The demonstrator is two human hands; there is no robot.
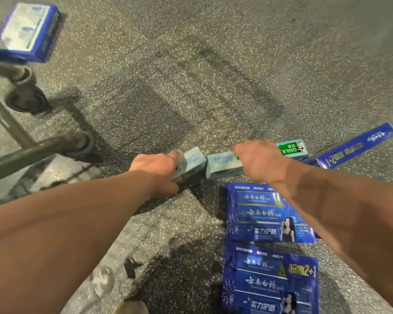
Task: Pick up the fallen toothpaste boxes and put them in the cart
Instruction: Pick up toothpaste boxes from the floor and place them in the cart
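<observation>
My left hand grips a pale blue toothpaste box low over the speckled floor. My right hand curls over a longer pale blue and green Darlie box just to the right of it; the two box ends nearly touch. Two dark blue multi-pack boxes lie flat on the floor beneath my right forearm, one nearer the hands and one closer to me. A third dark blue box lies on its edge at the right. The cart stands at the left.
A blue and white box sits on the cart's base at the top left, above two cart wheels. Open terrazzo floor stretches ahead. A shoe tip shows at the bottom edge.
</observation>
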